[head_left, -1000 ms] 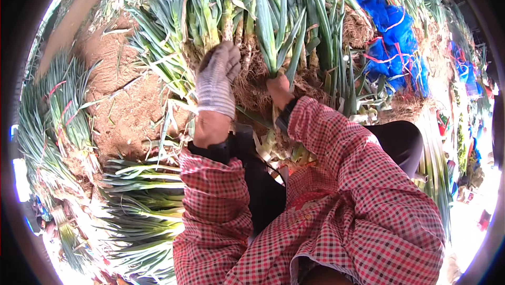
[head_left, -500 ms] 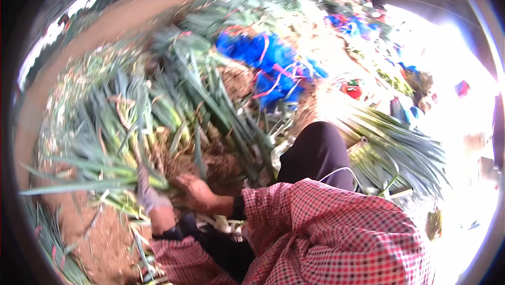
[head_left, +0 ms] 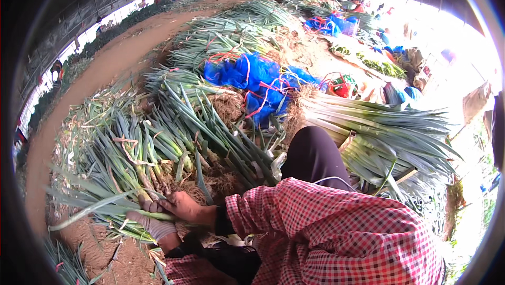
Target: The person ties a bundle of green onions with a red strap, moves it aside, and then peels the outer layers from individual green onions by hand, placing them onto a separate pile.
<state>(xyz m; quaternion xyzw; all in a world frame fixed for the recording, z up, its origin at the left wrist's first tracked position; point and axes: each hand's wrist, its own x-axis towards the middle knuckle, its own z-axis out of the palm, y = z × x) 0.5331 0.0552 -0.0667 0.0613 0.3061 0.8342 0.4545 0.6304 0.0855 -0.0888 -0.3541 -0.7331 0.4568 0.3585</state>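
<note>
A cut-finger or thin grey glove covers my left hand (head_left: 153, 223), which is closed round the stalk of a green onion (head_left: 90, 210). Its long leaves reach out to the left, partly blurred. Beside it, my bare right hand (head_left: 180, 204) has its fingers bent in against the same stalk near the root side; what exactly lies under the fingertips is hidden. Just beyond both hands, a row of loose green onions (head_left: 131, 153) rests with leaves pointing away and brown roots (head_left: 213, 184) toward me.
To the right of my knee (head_left: 318, 153) lies a big bundle of trimmed green onions (head_left: 379, 122) with pale stems. Ahead are blue netting (head_left: 252, 77) with pink ties and more onion heaps (head_left: 231, 35). A dirt path (head_left: 100, 64) curves along the left.
The view has tilted up and sharpened, showing more of the far tunnel. My hands have come closer together round the stalk, and the held onion's leaves now slant down to the left.
</note>
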